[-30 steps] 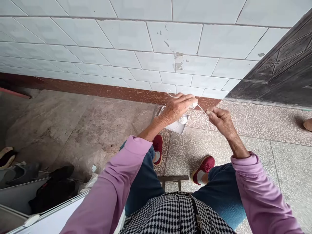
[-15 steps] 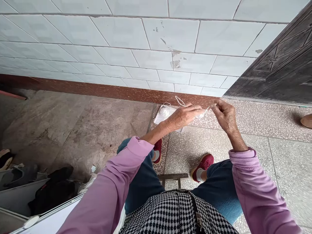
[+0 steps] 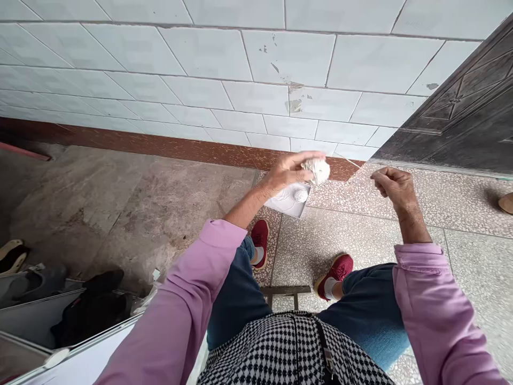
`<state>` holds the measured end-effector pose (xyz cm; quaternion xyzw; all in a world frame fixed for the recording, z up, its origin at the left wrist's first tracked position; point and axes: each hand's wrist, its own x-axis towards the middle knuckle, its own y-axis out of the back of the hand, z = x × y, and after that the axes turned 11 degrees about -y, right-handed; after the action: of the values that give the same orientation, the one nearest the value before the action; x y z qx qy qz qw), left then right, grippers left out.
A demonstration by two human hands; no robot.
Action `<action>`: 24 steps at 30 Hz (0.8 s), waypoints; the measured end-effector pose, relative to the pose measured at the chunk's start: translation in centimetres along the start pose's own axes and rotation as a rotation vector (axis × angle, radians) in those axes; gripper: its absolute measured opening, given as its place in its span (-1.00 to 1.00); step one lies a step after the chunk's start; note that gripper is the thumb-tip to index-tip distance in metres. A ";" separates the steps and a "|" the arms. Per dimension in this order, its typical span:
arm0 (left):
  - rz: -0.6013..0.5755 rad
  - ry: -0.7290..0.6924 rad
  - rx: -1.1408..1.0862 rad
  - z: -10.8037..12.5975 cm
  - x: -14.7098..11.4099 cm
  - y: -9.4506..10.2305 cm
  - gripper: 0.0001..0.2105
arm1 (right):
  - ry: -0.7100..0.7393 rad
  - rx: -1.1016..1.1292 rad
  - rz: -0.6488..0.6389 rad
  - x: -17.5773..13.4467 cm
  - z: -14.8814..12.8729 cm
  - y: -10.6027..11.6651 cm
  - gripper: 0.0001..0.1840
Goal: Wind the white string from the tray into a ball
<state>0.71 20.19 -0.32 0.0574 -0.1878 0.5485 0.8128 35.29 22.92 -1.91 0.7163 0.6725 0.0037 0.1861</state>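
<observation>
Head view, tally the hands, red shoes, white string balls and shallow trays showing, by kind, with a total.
Hands: 2, left hand and right hand
Red shoes: 2, left shoe and right shoe
Shallow trays: 1, the white tray
White string balls: 2, the held ball and the other ball in the tray
Total: 7

No readable text, no legible labels, brands, numbers

A tiled wall (image 3: 240,56), chipped in places, spans twelve o'clock above a red-brown skirting (image 3: 168,147). A dark panelled door (image 3: 460,117) stands at two o'clock. At eight, pale compartments (image 3: 26,323) hold a black item (image 3: 90,315).
</observation>
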 end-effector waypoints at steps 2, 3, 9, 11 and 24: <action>0.193 0.079 -0.091 0.5 0.3 1.0 -0.44 | -0.088 0.002 0.036 1.4 1.7 1.7 -0.76; 0.280 0.107 -0.122 0.6 0.5 1.6 -0.44 | -0.115 -0.006 0.056 1.9 2.4 2.5 -0.75; 0.507 0.074 -0.151 0.7 0.7 3.8 -0.59 | -0.173 -0.176 0.106 3.4 5.9 4.7 -0.68; 0.507 0.076 -0.130 0.6 0.7 3.8 -0.61 | -0.188 -0.247 0.068 3.7 6.2 4.4 -0.77; 0.284 0.211 -0.216 -1.5 2.0 -2.3 -0.50 | 0.098 0.088 -0.692 -3.4 -2.0 -10.4 -0.56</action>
<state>3.87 21.45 -0.69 -0.1150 -0.1656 0.6370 0.7440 24.45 20.46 -2.01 0.4524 0.8830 -0.0541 0.1125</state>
